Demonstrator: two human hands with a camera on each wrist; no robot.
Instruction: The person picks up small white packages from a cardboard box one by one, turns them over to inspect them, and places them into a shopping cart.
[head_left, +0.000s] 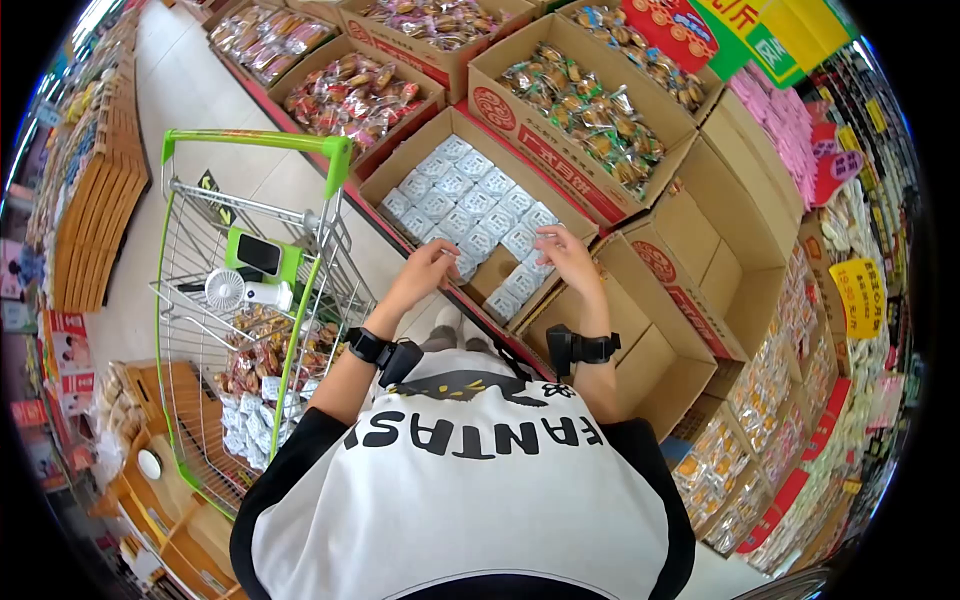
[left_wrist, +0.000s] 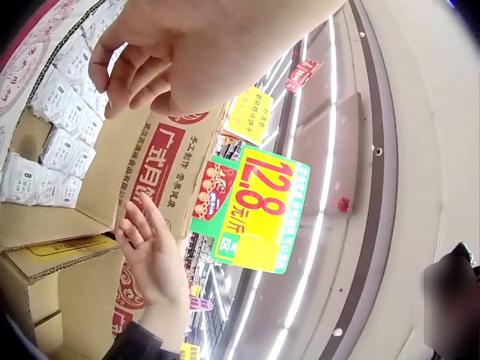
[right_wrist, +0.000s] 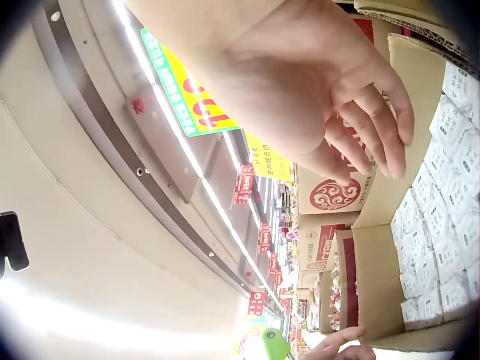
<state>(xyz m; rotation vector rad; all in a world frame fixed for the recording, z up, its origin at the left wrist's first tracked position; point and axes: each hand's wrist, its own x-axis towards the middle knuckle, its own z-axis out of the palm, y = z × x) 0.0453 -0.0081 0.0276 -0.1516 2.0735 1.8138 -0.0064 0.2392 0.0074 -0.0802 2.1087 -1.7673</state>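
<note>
White square packets (head_left: 462, 192) stand in rows in a cardboard box (head_left: 405, 155); brown bottom shows near its front corner. At the box's front edge is my left hand (head_left: 432, 268), its fingers loosely bent and holding nothing; the left wrist view has that hand (left_wrist: 187, 56) beside white packets (left_wrist: 66, 150). My right hand (head_left: 568, 262) hovers by the box's right side with fingers relaxed. Seen from the right wrist, the right hand (right_wrist: 307, 86) is empty, its fingers spread a little, left of the packets (right_wrist: 442, 217).
Left of me stands a shopping cart (head_left: 325, 145) with a small white fan (head_left: 225, 290), red-wrapped goods and white packets (head_left: 250, 425). Boxes of wrapped pastries (head_left: 590, 115) lie beyond the packet box. Two boxes with bare insides (head_left: 640, 350) adjoin it at the right.
</note>
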